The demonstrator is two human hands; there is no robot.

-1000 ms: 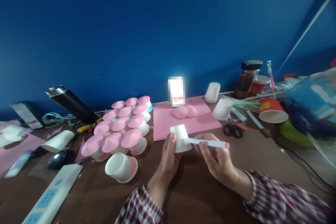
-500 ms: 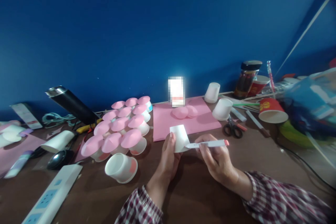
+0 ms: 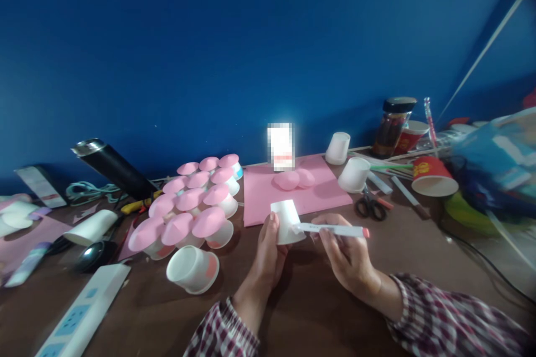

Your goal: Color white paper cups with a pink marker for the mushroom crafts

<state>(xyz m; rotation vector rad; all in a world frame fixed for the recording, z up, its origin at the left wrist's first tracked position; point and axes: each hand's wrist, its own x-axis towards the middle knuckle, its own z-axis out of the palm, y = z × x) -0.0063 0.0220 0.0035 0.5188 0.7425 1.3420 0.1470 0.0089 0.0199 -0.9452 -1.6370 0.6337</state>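
Nearest, two plaid sleeves [image 3: 452,321] rising from the bottom edge over a brown table [image 3: 318,312]. Left hand [image 3: 268,254] wrapped around the left side of a small white paper cup [image 3: 286,221], fingers curled on its wall, cup held upside down and tilted just above the table, near the front edge of a pink sheet [image 3: 293,192]. Right hand [image 3: 345,251] pinching a white marker [image 3: 333,229] between thumb and fingertips, marker lying nearly level, tip touching the cup's right side, pink cap end pointing right.

Left of the hands, a white cup with a pink patch [image 3: 193,269] on its side, mouth toward the camera. Further left, a white power strip [image 3: 79,318] running to the bottom corner, a dark computer mouse [image 3: 90,254] and another white cup on its side [image 3: 90,227].

Behind those, a cluster of pink-topped cups [image 3: 195,201] packed close together. On the pink sheet, two pink discs [image 3: 293,179]. Right of the sheet, black scissors [image 3: 371,206], two upturned white cups [image 3: 355,174], and a red cup [image 3: 433,177] on its side.

At the back along the blue wall [image 3: 251,39], a black flask [image 3: 115,166] leaning, a dark-lidded jar [image 3: 392,125], and a blurred blue bag [image 3: 498,164] at far right
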